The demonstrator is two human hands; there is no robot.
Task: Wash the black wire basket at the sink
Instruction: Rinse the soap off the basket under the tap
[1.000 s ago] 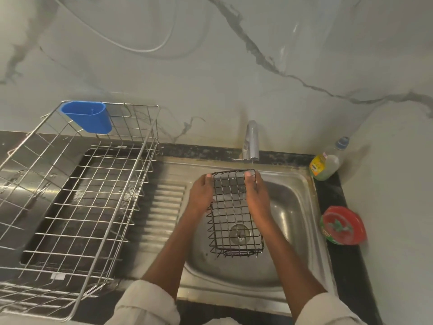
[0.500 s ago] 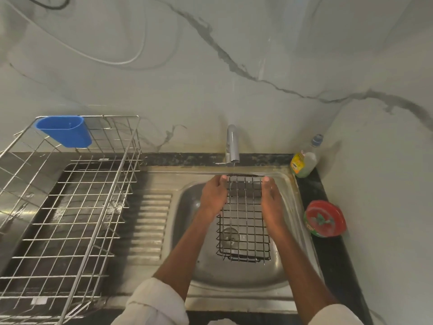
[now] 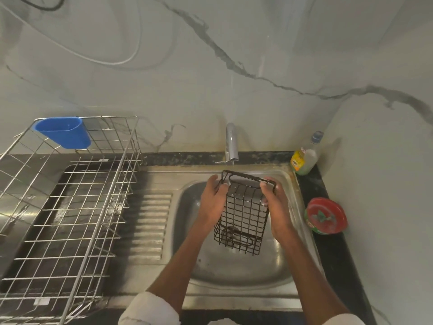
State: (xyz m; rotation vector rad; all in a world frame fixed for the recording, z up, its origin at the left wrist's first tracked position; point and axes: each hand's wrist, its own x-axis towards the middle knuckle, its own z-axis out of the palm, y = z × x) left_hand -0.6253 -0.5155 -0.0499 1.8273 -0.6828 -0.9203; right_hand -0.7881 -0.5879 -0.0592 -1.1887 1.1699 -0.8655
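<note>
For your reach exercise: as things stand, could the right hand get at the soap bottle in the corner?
Probably not yet: the right hand grips the black wire basket. The path to the soap bottle looks open.

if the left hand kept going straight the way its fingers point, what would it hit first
Probably the sink's back rim left of the tap, then the wall. The left hand grips the black wire basket; depth is unclear.

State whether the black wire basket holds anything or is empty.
Empty: through the black wire basket's bars only the sink shows. Left hand and right hand grip its sides.
</note>
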